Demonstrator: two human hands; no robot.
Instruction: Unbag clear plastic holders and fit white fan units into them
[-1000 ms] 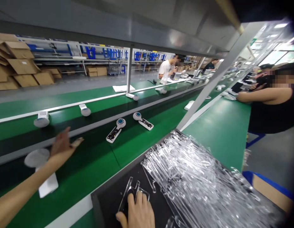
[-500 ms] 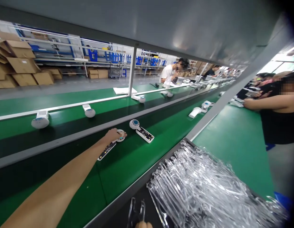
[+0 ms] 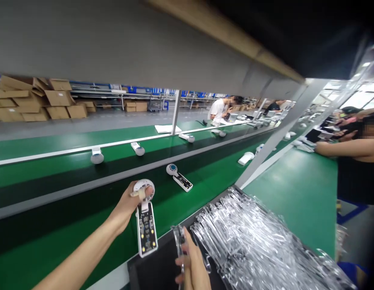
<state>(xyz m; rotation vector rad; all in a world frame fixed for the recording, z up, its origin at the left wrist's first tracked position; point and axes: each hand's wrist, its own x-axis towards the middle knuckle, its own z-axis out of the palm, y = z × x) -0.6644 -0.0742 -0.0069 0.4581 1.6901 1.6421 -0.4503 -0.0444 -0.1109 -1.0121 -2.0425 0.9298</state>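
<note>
In the head view, the left hand grips a unit by its round head, the open body extending from the fingers toward the tray. Right of it, the right hand grasps a clear part, near the pile.

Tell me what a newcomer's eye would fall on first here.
Probably the glittering pile of clear plastic parts in the black tray at lower right. Next, left of centre, the left hand grips a white device by its round head, circuit board exposed. At bottom centre, the right hand holds a clear piece beside the pile.
</note>
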